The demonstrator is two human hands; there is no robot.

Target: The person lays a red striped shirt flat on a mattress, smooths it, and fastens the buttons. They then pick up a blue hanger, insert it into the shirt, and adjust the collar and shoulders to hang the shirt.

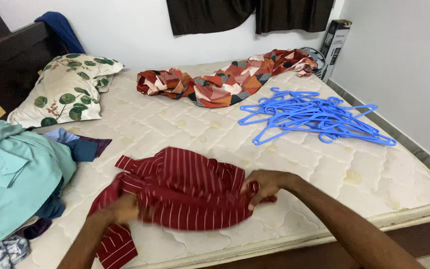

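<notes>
Across a bare mattress [324,184], both hands pinch a red striped shirt [185,189]: right hand [264,185] fingers closed on its edge, left hand [123,208] blurred, gripping cloth.

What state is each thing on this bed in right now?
Striped shirt: crumpled, gripped by both hands.
Left hand: closed on shirt.
Right hand: closed on shirt.
Hangers: tangled heap, bare.
Patterned cloth: rumpled, spread out.
Clothes pile: heaped, unfolded.
Pillow: lying flat.

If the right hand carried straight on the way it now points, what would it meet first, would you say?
The right hand points leftward across the red striped shirt it grips, so it would probably meet the left hand first; depth is uncertain.
</notes>
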